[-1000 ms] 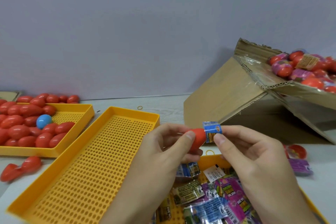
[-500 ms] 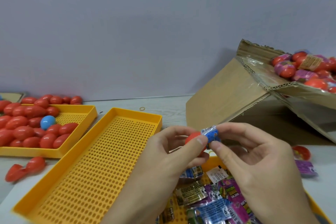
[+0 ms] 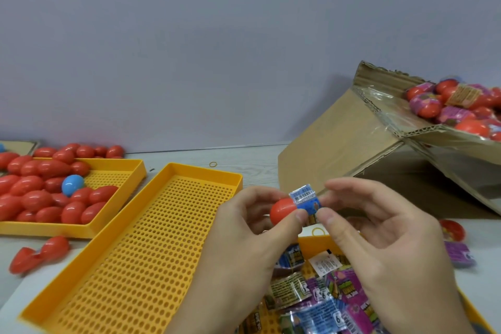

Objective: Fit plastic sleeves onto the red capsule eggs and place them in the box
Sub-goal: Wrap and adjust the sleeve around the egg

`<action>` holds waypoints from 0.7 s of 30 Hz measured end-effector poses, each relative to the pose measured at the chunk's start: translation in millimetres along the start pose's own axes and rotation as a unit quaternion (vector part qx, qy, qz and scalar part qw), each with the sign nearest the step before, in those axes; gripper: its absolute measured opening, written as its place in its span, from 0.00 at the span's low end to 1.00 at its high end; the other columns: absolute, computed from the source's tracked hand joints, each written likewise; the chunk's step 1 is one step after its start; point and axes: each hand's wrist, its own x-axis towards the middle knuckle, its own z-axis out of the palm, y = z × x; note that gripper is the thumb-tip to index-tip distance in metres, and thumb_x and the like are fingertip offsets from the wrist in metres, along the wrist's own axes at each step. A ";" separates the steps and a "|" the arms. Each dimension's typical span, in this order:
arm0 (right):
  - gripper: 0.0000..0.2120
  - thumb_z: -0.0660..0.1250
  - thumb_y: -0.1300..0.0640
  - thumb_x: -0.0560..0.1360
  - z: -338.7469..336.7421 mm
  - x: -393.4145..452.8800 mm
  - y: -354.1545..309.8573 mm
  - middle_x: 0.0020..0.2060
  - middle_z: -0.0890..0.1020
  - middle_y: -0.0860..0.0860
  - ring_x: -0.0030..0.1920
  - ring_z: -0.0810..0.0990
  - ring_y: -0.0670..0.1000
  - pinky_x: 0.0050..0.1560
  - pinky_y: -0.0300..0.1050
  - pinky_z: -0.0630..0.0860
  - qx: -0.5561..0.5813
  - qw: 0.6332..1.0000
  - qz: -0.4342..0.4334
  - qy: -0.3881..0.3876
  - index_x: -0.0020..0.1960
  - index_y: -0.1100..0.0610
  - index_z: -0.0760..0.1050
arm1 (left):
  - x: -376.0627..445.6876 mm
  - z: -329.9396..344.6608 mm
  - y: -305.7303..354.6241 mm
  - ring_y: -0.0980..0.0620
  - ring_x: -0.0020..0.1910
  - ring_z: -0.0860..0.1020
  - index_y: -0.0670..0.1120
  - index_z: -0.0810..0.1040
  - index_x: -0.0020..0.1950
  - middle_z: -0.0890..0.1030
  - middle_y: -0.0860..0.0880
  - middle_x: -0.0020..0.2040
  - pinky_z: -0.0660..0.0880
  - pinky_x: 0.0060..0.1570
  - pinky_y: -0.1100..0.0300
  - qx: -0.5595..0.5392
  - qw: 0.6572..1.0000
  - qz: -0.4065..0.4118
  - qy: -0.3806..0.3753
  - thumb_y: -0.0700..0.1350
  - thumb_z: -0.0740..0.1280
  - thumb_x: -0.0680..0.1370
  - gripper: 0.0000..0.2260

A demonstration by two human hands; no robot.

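My left hand (image 3: pixel 244 236) grips a red capsule egg (image 3: pixel 282 210) between thumb and fingers, held above the table. A blue plastic sleeve (image 3: pixel 305 200) covers the egg's right end. My right hand (image 3: pixel 379 247) pinches that sleeve with thumb and fingertips. The cardboard box (image 3: pixel 339 149) stands tilted at the right, with several sleeved red eggs (image 3: pixel 461 106) inside it.
An empty yellow perforated tray (image 3: pixel 130 252) lies in front of my left hand. A second yellow tray (image 3: pixel 113 171) at the left holds several bare red eggs (image 3: pixel 35 192) and one blue egg (image 3: pixel 71 184). Loose printed sleeves (image 3: pixel 320 304) fill a tray below my hands.
The blue sleeve has slid further over the egg's right end. Both hands stayed together in the same spot; my right fingers have opened a little above the sleeve.
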 end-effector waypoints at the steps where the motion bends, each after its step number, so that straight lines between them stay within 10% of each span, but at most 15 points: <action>1: 0.12 0.72 0.51 0.64 -0.2 0.8 0.0 0.42 0.85 0.47 0.44 0.84 0.45 0.43 0.36 0.80 0.009 1.000 0.007 0.010 0.48 0.45 0.82 | -0.1 0.0 0.3 0.48 0.43 0.84 0.49 0.82 0.47 0.86 0.48 0.43 0.83 0.46 0.56 0.003 1.000 0.001 0.000 0.55 0.74 0.59 0.20; 21: 0.15 0.73 0.47 0.60 -3.9 5.8 -0.3 0.43 0.87 0.46 0.46 0.85 0.43 0.44 0.31 0.79 0.061 0.992 0.101 -0.054 0.47 0.44 0.85 | -1.5 -0.9 2.1 0.57 0.31 0.76 0.50 0.80 0.48 0.86 0.51 0.43 0.76 0.34 0.63 0.053 0.998 0.016 -0.038 0.49 0.79 0.59 0.19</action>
